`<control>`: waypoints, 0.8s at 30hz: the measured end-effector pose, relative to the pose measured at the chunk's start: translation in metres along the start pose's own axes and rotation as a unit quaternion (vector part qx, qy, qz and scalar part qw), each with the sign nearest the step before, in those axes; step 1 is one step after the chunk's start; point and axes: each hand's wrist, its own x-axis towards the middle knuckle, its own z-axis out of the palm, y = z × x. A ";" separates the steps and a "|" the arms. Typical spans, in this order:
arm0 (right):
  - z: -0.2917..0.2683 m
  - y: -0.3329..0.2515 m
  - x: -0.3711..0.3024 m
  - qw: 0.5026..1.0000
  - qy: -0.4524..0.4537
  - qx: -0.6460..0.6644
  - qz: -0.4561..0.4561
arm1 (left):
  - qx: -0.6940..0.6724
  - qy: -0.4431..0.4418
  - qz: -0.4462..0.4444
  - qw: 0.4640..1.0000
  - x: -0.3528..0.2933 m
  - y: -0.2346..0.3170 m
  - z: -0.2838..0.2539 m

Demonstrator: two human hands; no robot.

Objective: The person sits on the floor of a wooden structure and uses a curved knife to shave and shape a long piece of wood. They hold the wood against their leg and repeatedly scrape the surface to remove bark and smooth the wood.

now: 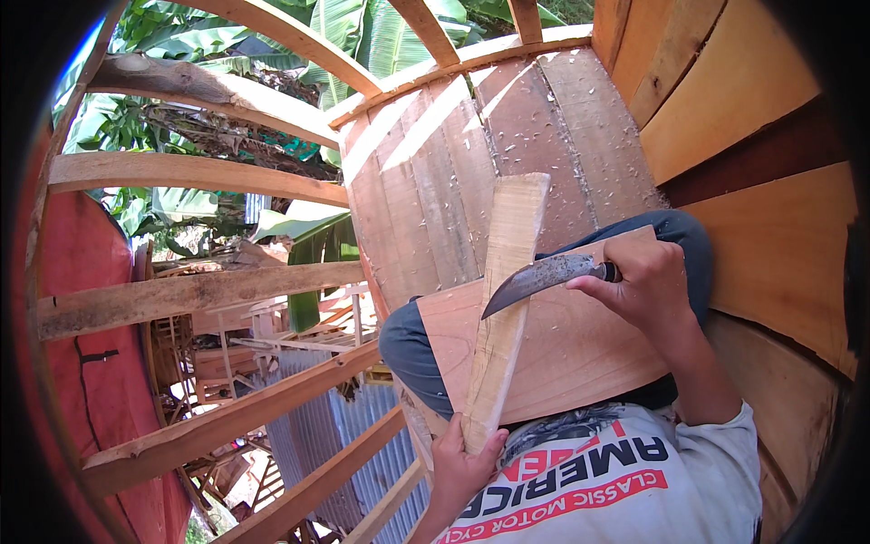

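Observation:
My left hand (464, 461) grips the near end of a long, narrow wooden slat (509, 240), which points away from me and tilts slightly to the right. In my right hand (645, 281) is a knife (544, 279) with a dark handle and a broad, stained, curved blade. The blade lies across the slat near its middle, tip toward the left; whether it touches the wood I cannot tell. Beneath both, a wide flat wooden board (580, 349) rests across my bent legs (419, 349).
Wood shavings are scattered over the plank floor (444, 181). Spaced wooden rails (195, 290) form an open side on the left, with corrugated metal sheets (313, 435) and banana leaves (313, 245) beyond. A wooden plank wall (779, 263) stands close on my right.

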 end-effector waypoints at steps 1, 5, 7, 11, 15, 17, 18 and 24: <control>0.001 0.008 0.006 0.998 0.020 0.005 0.065 | 0.001 0.002 -0.010 1.000 -0.001 0.004 0.000; -0.023 0.048 0.018 0.969 0.060 0.013 0.238 | 0.034 0.030 0.044 0.998 -0.018 -0.023 0.002; -0.024 0.045 0.013 0.977 0.044 0.016 0.207 | 0.024 0.034 -0.011 0.999 -0.013 -0.016 -0.001; -0.011 -0.020 -0.018 0.997 -0.052 0.037 0.034 | 0.049 0.048 0.017 0.998 0.001 -0.018 0.000; -0.007 -0.012 -0.024 0.995 -0.077 0.017 0.060 | 0.050 0.010 -0.002 0.999 0.005 -0.005 0.000; -0.002 0.003 -0.020 0.994 0.001 0.010 0.105 | 0.055 0.004 0.004 0.998 0.004 -0.005 0.002; 0.000 0.013 -0.017 0.991 0.037 0.008 0.126 | 0.056 0.002 0.004 0.998 0.003 -0.007 0.004; -0.040 0.045 -0.018 0.980 0.012 -0.008 0.198 | 0.025 0.026 -0.020 0.999 -0.006 -0.019 0.001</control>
